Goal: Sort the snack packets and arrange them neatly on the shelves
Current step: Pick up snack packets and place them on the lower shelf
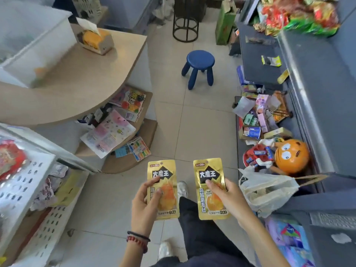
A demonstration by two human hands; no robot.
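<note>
Beige tiled floor (202,122) runs up the middle as an open aisle. A long grey metal shelving unit (317,93) walls it on the right, with mixed boxes and packets (260,116) crowding its low shelf up to the aisle edge and a heap of red and green snack bags (300,14) on top. A curved pale wooden counter (81,78) bounds the left; the rounded lower shelves beneath it hold scattered flat packets (123,116). Nearest on the left stands a white perforated metal rack (25,189). A small round blue plastic stool (200,59) stands mid-aisle farther on, with bare floor on both sides of it. A white plastic bag (269,191) bulges out from the grey unit, close beside the right forearm.

Over the near floor, the left hand (144,205) grips a gold foil snack packet (163,172) by its left edge, and the right hand (229,197) pinches a matching second gold packet (209,170), thumb across its front. Both packets are upright, side by side, apart.
</note>
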